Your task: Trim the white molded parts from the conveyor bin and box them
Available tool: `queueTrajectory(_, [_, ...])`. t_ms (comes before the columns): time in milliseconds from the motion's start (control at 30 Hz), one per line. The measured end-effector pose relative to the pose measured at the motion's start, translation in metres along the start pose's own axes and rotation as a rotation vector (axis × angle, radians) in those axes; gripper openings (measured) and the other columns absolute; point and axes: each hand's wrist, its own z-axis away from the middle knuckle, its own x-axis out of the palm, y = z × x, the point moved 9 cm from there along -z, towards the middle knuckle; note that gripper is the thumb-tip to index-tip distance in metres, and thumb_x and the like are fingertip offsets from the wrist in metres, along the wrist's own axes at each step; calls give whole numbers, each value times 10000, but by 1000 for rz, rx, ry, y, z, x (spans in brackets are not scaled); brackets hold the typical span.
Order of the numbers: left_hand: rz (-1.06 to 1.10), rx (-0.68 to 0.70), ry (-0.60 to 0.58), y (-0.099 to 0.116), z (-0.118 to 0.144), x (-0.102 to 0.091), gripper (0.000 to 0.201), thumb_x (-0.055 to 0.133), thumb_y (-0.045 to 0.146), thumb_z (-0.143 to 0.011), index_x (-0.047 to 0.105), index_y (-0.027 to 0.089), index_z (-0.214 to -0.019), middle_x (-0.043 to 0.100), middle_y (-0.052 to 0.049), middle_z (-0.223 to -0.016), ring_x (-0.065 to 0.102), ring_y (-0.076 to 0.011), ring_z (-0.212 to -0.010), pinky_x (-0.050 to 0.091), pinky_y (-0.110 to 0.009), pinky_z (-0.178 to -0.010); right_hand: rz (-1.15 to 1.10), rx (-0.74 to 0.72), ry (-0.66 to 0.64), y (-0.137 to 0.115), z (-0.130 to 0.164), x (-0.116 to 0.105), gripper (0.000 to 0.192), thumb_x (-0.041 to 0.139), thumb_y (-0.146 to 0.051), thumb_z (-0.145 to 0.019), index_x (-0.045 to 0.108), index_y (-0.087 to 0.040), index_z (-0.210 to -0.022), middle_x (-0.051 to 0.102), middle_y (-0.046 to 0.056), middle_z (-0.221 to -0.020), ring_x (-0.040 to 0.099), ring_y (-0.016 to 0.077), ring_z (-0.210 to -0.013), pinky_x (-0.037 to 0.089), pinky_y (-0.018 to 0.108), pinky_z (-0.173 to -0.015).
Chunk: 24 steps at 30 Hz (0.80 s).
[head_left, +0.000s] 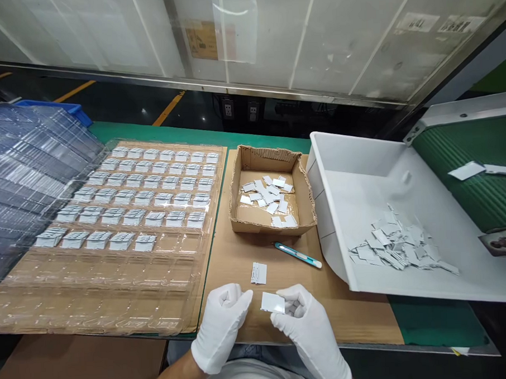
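My right hand [303, 318], in a white glove, is closed with thumb and fingers on the edge of a small flat white rectangular piece [273, 302]. Just left of that piece is my left hand [223, 319], also gloved; its fingers are curled in, its thumb points right, and nothing shows in its grip. Beyond both hands, a small stack of white pieces [259, 273] lies on the cardboard sheet [231, 263]. A teal utility knife [298, 255] rests behind and to the right of the stack.
At left, a clear plastic tray [174, 304] carries rows of stacked white pieces; its nearer rows hold none. Clear trays [29, 165] are piled beyond it. A cardboard box [254, 225] and a white bin [341, 191] contain loose pieces. Two pieces sit on a green conveyor belt [456, 141].
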Motion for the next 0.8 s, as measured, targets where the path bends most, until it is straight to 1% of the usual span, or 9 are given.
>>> queueTrajectory(67, [-41,-36,-60,0,1,5,582,620,564,-747,205,244,-493,229,91,-454,235,-66,-430,239,-226,-434,23,-5,3,0,0,0,255,724,-191,-508,627,-179,-743,641,-23,-642,558,147,-606,444,252,-586])
queueTrajectory(167, [-102,-91,-195,-1,5,21,510,445,641,-823,391,227,-531,398,56,-378,338,-82,-349,286,-228,-409,80,-27,6,2,2,1,250,718,-181,-525,623,-180,-756,636,-28,-649,559,148,-614,441,253,-595])
queueTrajectory(233, [-142,-133,-256,-3,8,30,425,521,600,-787,470,211,-624,489,50,-403,401,-89,-329,291,-209,-373,152,-52,-7,4,4,2,239,727,-185,-549,630,-178,-767,640,-28,-653,555,146,-614,439,254,-601])
queueTrajectory(333, [-213,-209,-328,-7,11,40,345,641,478,-709,472,197,-600,493,61,-387,415,-72,-312,269,-172,-335,247,-91,-50,5,7,7,190,722,-186,-602,645,-175,-774,674,-14,-684,568,148,-627,450,258,-622])
queueTrajectory(400, [-198,-286,-394,-12,14,44,376,625,515,-709,465,196,-589,510,47,-373,411,-71,-287,266,-164,-307,245,-76,-51,6,8,7,197,724,-162,-588,648,-175,-769,679,-16,-677,578,149,-628,459,254,-623])
queueTrajectory(467, [-134,-342,-493,-14,16,47,429,599,594,-712,493,186,-631,576,12,-416,448,-83,-285,298,-165,-285,191,-30,-31,6,8,5,238,740,-137,-541,648,-175,-757,666,-30,-636,577,145,-612,464,242,-607])
queueTrajectory(600, [-7,-342,-696,-5,22,52,472,606,613,-725,566,143,-706,682,-50,-567,550,-87,-357,396,-155,-324,73,27,-51,3,8,4,286,778,-139,-496,654,-173,-752,679,-30,-648,606,151,-636,479,227,-592])
queueTrajectory(700, [-59,-388,-718,-5,23,50,393,649,516,-722,593,131,-672,685,-47,-571,575,-88,-378,423,-151,-348,110,17,-92,4,10,7,271,772,-124,-510,667,-174,-755,691,-26,-663,616,153,-645,476,226,-594])
queueTrajectory(800, [-200,-407,-694,-8,19,50,307,648,383,-709,575,131,-549,630,-23,-478,546,-88,-344,394,-153,-327,191,-22,-141,5,12,13,233,725,-92,-565,689,-177,-780,710,-13,-692,627,158,-662,478,237,-631])
